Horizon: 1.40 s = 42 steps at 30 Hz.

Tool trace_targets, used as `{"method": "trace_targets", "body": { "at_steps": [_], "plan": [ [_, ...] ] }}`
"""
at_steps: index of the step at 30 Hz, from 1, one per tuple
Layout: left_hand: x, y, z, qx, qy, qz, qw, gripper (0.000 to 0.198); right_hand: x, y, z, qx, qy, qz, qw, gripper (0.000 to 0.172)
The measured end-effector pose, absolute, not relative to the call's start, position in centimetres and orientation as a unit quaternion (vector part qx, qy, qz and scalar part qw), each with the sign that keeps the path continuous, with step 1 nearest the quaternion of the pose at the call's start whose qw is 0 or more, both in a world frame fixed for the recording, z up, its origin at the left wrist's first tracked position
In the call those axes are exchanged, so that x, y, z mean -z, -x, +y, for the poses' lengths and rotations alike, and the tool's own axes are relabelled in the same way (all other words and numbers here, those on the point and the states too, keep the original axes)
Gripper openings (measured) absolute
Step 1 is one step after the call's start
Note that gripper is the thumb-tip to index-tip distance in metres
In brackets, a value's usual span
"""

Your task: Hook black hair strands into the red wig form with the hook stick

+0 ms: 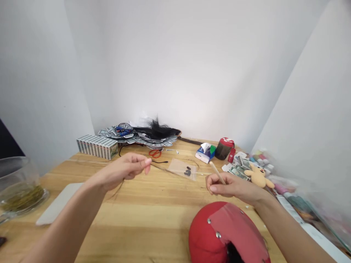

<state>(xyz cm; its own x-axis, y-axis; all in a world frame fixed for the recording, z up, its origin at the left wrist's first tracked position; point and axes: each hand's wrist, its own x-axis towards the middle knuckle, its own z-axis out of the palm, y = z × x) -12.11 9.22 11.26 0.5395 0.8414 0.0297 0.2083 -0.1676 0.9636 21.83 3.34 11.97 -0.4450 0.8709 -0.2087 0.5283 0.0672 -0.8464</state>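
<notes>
My left hand [137, 166], left of centre above the wooden table [131, 219], pinches a thin dark strand [161, 168]. The strand stretches toward the right, and another part of it hangs below the hand. My right hand [222, 184] is closed around a slim pale stick [217, 172] that points up and to the left. Just below my right hand rests a red rounded form [203, 226] with a pinkish-red patch [238, 226], silver studs and some black hair. Behind the strand lies a clear bag [181, 168] with small dark pieces.
Behind are a row of boxes [95, 147], red-handled scissors [155, 153], black hair [159, 130] on patterned sheets, a tissue pack [203, 153] and a red-lidded jar [225, 148]. A glass mug [20, 186] stands left; a crocheted toy [259, 176] lies right.
</notes>
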Motion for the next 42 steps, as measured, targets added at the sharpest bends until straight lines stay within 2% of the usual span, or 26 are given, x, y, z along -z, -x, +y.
{"method": "trace_targets", "body": {
  "at_steps": [4, 9, 13, 17, 19, 24, 26, 30, 32, 37, 42],
  "plan": [
    [-11.0, 15.1, 11.5, -0.419, -0.634, 0.419, 0.497, 0.046, -10.5, -23.9, 5.2, -0.394, 0.58, -0.677, 0.224, 0.042],
    [-10.7, 17.1, 12.7, -0.501, -0.588, 0.475, 0.422, 0.039, -8.6, -25.9, 8.1, -0.214, 0.719, -0.616, 0.24, 0.024],
    [-10.5, 15.8, 12.3, -0.471, -0.611, 0.506, 0.386, 0.039, -8.3, -25.9, 9.3, -0.112, 0.748, -0.614, 0.225, 0.023],
    [-10.2, 12.6, 11.4, -0.398, -0.664, 0.501, 0.388, 0.043, -9.7, -22.9, 9.0, -0.05, 0.694, -0.67, 0.259, 0.028],
    [-9.8, 10.7, 10.7, -0.364, -0.688, 0.486, 0.398, 0.044, -10.8, -20.2, 8.1, -0.062, 0.637, -0.719, 0.272, 0.024],
    [-8.6, 6.8, 8.8, -0.289, -0.742, 0.397, 0.457, 0.043, -12.6, -13.2, 5.2, -0.161, 0.49, -0.823, 0.239, 0.043],
    [-8.6, 6.0, 8.0, -0.274, -0.749, 0.367, 0.479, 0.043, -12.6, -11.9, 4.7, -0.205, 0.465, -0.834, 0.215, 0.041],
    [-9.4, 5.8, 6.7, -0.269, -0.745, 0.353, 0.499, 0.032, -12.2, -12.1, 4.8, -0.276, 0.478, -0.811, 0.193, 0.016],
    [-9.8, 6.0, 6.2, -0.267, -0.743, 0.357, 0.5, 0.027, -12.2, -12.9, 5.0, -0.292, 0.496, -0.795, 0.192, 0.01],
    [-9.8, 6.1, 6.1, -0.281, -0.737, 0.376, 0.486, 0.029, -12.3, -14.7, 5.2, -0.318, 0.522, -0.766, 0.198, 0.024],
    [-9.8, 6.2, 6.5, -0.354, -0.695, 0.36, 0.512, 0.029, -11.7, -15.8, 5.6, -0.372, 0.503, -0.749, 0.221, 0.022]
  ]
}}
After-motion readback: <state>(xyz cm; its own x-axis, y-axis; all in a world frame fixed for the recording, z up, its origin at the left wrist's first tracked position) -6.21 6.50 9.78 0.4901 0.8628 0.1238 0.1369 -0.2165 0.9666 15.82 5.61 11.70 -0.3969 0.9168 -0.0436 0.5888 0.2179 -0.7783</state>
